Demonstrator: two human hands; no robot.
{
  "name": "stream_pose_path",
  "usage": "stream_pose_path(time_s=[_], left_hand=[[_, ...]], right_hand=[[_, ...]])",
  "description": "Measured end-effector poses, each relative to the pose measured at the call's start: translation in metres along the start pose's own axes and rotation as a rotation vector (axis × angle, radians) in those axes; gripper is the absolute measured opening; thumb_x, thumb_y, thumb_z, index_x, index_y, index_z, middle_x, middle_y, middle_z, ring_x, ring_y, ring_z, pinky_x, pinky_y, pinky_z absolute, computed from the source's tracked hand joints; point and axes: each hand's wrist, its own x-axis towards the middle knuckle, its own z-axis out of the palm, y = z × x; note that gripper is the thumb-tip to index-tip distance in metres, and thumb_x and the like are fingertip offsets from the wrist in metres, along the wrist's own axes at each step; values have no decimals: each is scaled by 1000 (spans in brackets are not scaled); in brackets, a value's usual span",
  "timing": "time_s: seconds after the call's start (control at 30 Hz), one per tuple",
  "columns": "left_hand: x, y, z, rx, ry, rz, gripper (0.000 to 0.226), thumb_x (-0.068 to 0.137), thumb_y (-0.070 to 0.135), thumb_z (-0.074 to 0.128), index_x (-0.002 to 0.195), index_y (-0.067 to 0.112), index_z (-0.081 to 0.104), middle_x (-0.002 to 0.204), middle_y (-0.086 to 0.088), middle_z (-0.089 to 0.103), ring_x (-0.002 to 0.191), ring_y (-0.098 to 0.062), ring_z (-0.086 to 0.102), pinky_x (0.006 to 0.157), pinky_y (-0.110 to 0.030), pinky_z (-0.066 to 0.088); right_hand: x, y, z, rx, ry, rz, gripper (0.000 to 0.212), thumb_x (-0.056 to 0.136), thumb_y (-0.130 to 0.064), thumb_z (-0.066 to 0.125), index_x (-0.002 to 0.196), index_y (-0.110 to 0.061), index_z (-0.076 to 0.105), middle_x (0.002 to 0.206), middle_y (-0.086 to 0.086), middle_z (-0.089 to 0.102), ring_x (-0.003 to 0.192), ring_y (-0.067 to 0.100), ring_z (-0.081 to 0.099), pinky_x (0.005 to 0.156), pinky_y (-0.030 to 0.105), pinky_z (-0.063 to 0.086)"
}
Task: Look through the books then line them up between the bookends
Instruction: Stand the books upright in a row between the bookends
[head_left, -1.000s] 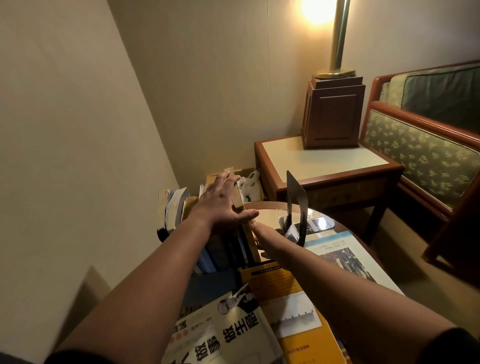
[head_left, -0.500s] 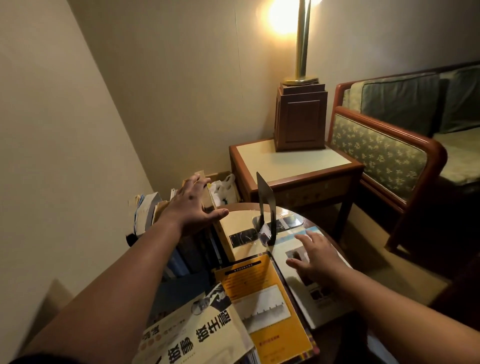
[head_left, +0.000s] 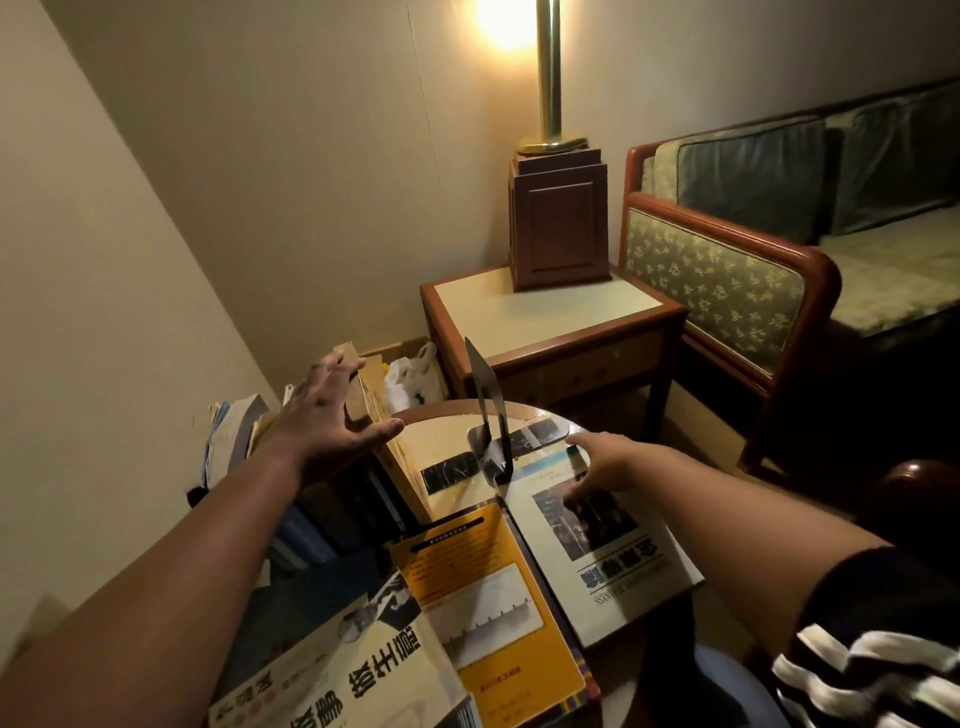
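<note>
My left hand (head_left: 332, 415) rests spread on a tan upright book (head_left: 387, 441) at the left end of the round table, propping it up. A dark metal bookend (head_left: 488, 415) stands in the middle, its foot on a pale flat book (head_left: 447, 467). My right hand (head_left: 605, 467) lies with fingers apart on a white book with a photo cover (head_left: 597, 540), just right of the bookend. An orange book (head_left: 488, 603) and a white book with large black characters (head_left: 353, 680) lie flat nearer to me.
Behind the round table (head_left: 524, 413) stands a wooden side table (head_left: 550, 317) with a lamp base (head_left: 558, 218). A green upholstered sofa (head_left: 727, 280) is on the right. More books (head_left: 234, 436) and a cardboard box with a plastic bag (head_left: 413, 376) sit by the left wall.
My right hand left the tan book by my left hand, swung right past the bookend and now lies on the white photo book. My left hand stays on the upright book.
</note>
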Motion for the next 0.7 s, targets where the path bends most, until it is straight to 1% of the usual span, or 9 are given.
stream_pose_path(time_s=[0.13, 0.23, 0.3, 0.37, 0.43, 0.47, 0.57, 0.63, 0.7], left_hand=[[1, -3, 0, 8, 1, -7, 115, 54, 98, 42, 150, 38, 18, 163, 4, 11, 148, -32, 20, 109, -61, 34], [1, -2, 1, 4, -1, -11, 113, 56, 96, 44, 150, 39, 18, 163, 5, 10, 148, -32, 19, 109, -61, 35], [0, -2, 1, 7, -2, -13, 112, 57, 95, 44, 149, 39, 17, 163, 5, 9, 148, -32, 19, 108, -62, 35], [0, -1, 1, 7, -4, -15, 112, 56, 96, 44, 149, 39, 18, 163, 5, 9, 148, -32, 19, 108, -62, 35], [1, -1, -1, 4, -5, -20, 114, 55, 96, 43, 150, 38, 19, 163, 4, 10, 148, -32, 19, 109, -62, 34], [0, 0, -1, 4, -7, -20, 114, 55, 96, 43, 150, 37, 19, 163, 3, 10, 148, -32, 19, 109, -62, 34], [-1, 3, -2, -4, -8, -17, 113, 56, 93, 44, 150, 36, 20, 163, 3, 10, 148, -32, 18, 110, -61, 33], [-2, 4, -3, -10, -6, -15, 113, 56, 92, 46, 150, 35, 21, 163, 2, 10, 148, -31, 18, 111, -61, 32], [-1, 5, -3, -16, -9, -15, 113, 57, 90, 48, 151, 34, 21, 163, 1, 10, 149, -31, 17, 112, -60, 31]], right_hand=[[6, 0, -4, 15, 6, -28, 106, 61, -38, 93, 151, -31, 36, 143, 10, 42, 123, 35, 50, 94, 46, 53], [7, 3, -8, 71, 35, -34, 93, 59, -31, 95, 140, -33, 47, 136, 7, 40, 112, 32, 52, 84, 41, 57], [8, 6, -13, 147, 49, -45, 81, 60, -23, 94, 128, -35, 54, 133, 6, 41, 111, 32, 53, 81, 40, 61], [6, 6, -20, 252, 41, -77, 65, 66, -10, 89, 118, -33, 58, 129, 6, 48, 109, 29, 56, 73, 36, 63], [1, 5, -29, 297, -21, -122, 56, 74, 1, 80, 118, -27, 59, 126, 6, 52, 106, 24, 57, 67, 29, 61], [-4, 3, -33, 284, -66, -140, 53, 77, 3, 75, 119, -26, 59, 125, 6, 53, 105, 23, 57, 66, 28, 60], [-17, -7, -50, 205, -146, -163, 46, 84, 0, 69, 119, -29, 62, 120, 3, 53, 100, 22, 60, 61, 26, 59], [-25, -12, -63, 175, -134, -174, 40, 86, -2, 69, 115, -30, 67, 117, 3, 57, 99, 24, 66, 65, 29, 61], [-32, -17, -77, 140, -106, -210, 36, 86, -5, 71, 108, -33, 70, 116, 3, 61, 100, 23, 67, 71, 34, 63]])
